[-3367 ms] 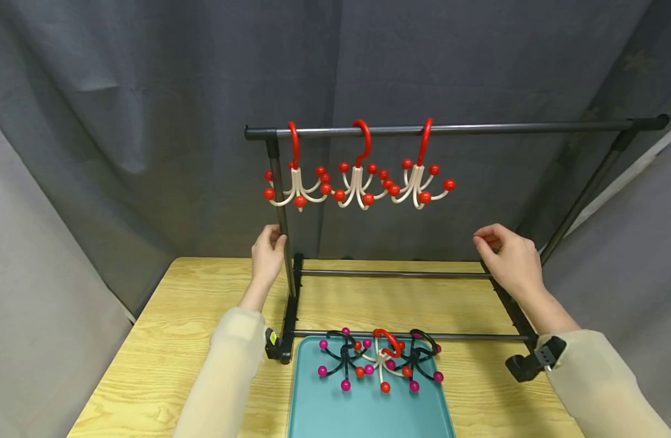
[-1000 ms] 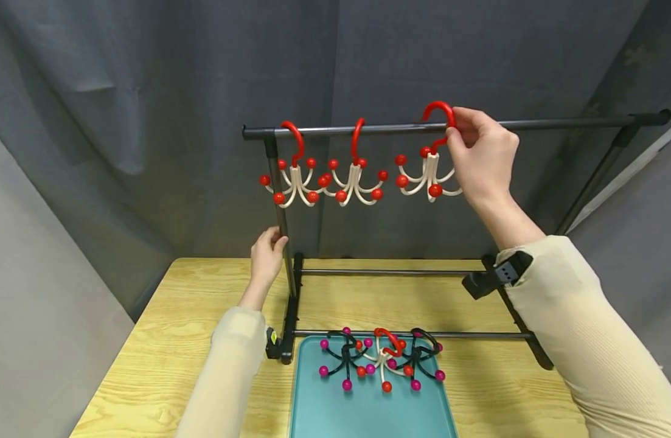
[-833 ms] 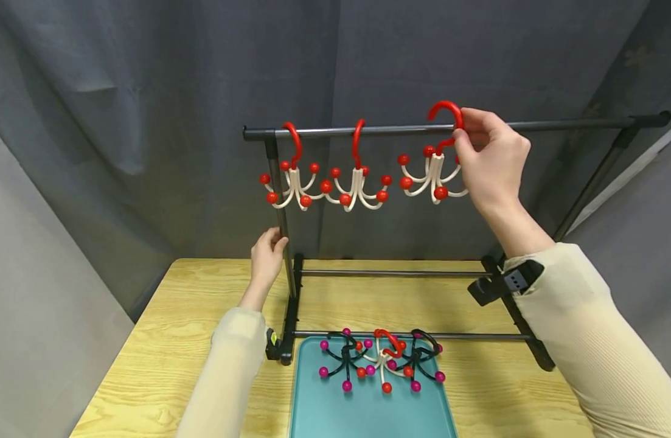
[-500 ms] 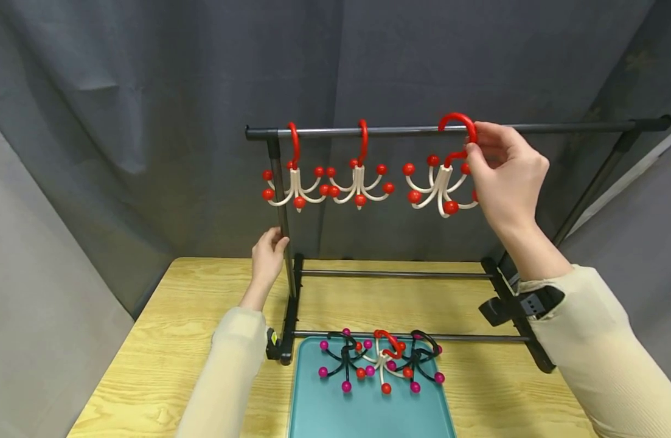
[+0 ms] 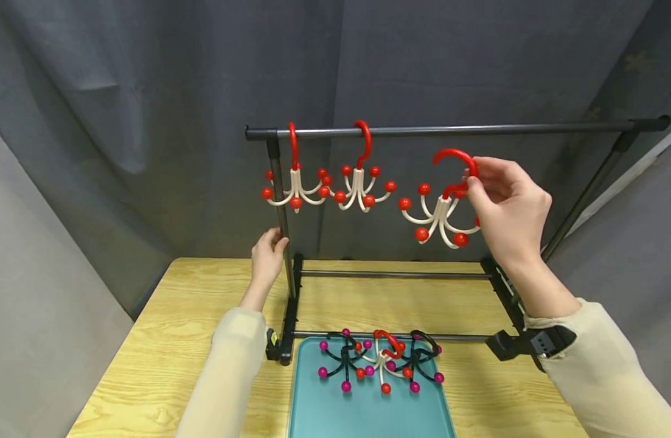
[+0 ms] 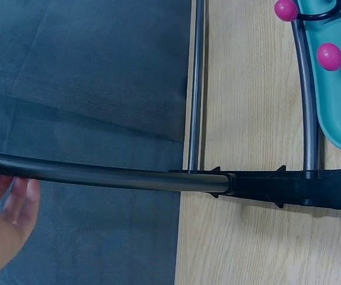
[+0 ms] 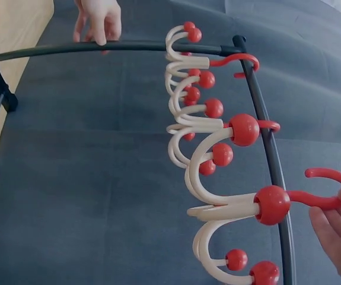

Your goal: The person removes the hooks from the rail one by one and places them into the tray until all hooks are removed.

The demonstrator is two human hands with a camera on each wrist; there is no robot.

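My right hand [image 5: 513, 210] pinches the red hook of a white multi-arm hanger [image 5: 441, 213] with red ball tips. The hanger is off the rack, its hook below the level of the top bar [image 5: 510, 129]. My left hand [image 5: 267, 258] holds the left upright post [image 6: 111, 176] of the rack, thumb on one side and fingers on the other. From the top bar's left end hang a white hanger [image 5: 295, 179] and a second white hanger [image 5: 359, 179], both by red hooks. In the right wrist view, the held hanger [image 7: 229, 208] is nearest the camera.
A teal tray [image 5: 368, 417] lies on the wooden table [image 5: 176, 340]. In it are a black hanger [image 5: 345, 353] with pink balls, a white hanger [image 5: 383, 359] and another black hanger [image 5: 416, 356], close together. The rack's lower front rail [image 5: 472, 337] runs just behind the tray.
My right hand went up to the rightmost hanger on the bar, took its hook and lifted it off. It has since come down with it. My left hand stays on the post.
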